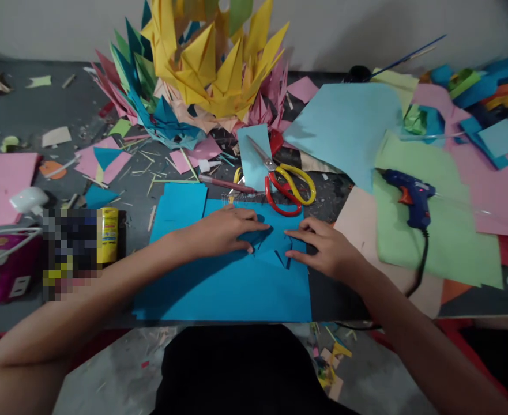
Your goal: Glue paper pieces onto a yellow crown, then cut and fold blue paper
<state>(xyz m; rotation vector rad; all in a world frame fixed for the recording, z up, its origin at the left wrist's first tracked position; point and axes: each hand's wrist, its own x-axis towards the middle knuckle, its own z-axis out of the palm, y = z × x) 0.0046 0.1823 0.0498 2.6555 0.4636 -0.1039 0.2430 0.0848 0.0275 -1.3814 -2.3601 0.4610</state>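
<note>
A small folded piece of blue paper (271, 248) lies over the large blue sheets (219, 294), nearly the same colour, so its outline is hard to make out. My left hand (225, 230) holds its left side, with thumb and index finger on the paper. On its right edge, the fingertips of my right hand (323, 248) grip the fold, thumb below and index finger above. Just beyond the hands, scissors (270, 166) with one red and one yellow handle rest partly on a light blue paper strip (254, 147). A smaller blue stack (184, 202) sits by my left wrist.
A folded-paper model (214, 69) with yellow, green, blue and pink points stands at the back. A blue glue gun (411, 193) lies on green paper (435, 248) at right. Left are a yellow glue container (109, 233) and a purple object (7, 265). Paper scraps litter the table.
</note>
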